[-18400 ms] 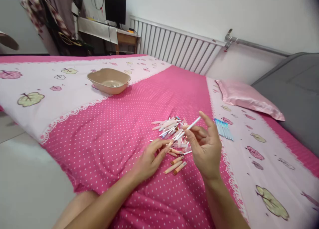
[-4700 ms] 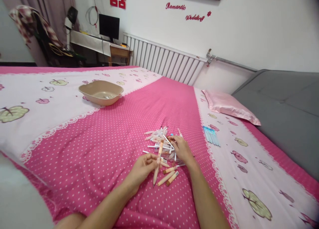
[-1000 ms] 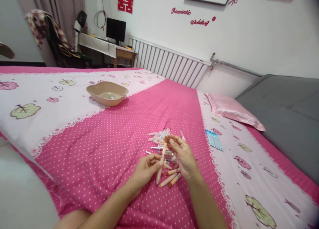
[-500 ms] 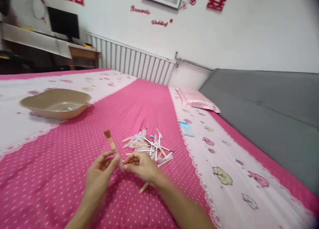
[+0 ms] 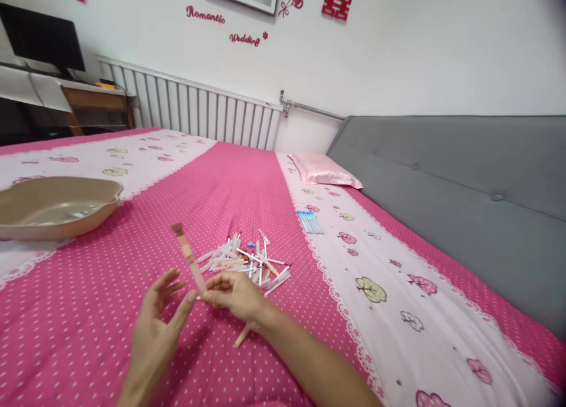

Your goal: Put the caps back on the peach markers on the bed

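My right hand [image 5: 236, 295] pinches the lower end of a peach-coloured pen [image 5: 189, 259] with a brown tip, which stands tilted up to the left. My left hand [image 5: 157, 327] is beside it, fingers spread, thumb near the pen's lower end. Just behind both hands lies a loose pile of white and peach pens and refills [image 5: 243, 261] on the pink dotted bedspread [image 5: 230, 189]. One peach pen [image 5: 242, 335] lies under my right wrist.
A beige bowl [image 5: 53, 206] sits at the left on the bed. A row of blue pens [image 5: 310, 222] lies to the right, with a pink pillow [image 5: 325, 171] behind. A grey headboard [image 5: 451, 183] runs along the right; a radiator [image 5: 190, 109] lines the wall.
The view has swung to the right. My left hand has let go of the peach pen and spread its fingers; my right hand now holds it by the lower end.
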A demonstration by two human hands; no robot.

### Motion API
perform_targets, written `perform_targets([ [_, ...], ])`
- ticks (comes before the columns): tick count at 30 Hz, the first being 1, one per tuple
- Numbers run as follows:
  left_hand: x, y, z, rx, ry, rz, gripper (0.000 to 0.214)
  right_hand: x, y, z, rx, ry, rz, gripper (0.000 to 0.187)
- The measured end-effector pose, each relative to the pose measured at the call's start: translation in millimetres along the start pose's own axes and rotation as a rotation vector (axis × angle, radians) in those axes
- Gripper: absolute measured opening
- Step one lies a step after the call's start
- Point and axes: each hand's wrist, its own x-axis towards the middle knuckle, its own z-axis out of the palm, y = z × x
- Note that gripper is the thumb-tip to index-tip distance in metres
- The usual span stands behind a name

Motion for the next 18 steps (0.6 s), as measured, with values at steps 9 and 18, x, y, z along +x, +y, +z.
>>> perform_targets([
  [9,-8,-47,32.8,0.844,-0.119,0.35,0.081,-2,-28,-161,-0.44,0.888,-0.227,0.021],
  [18,-7,-56,33.7,0.923,-0.07,0.407,0.081,-28,-15,-283,-0.649,1.285,0.124,0.029],
])
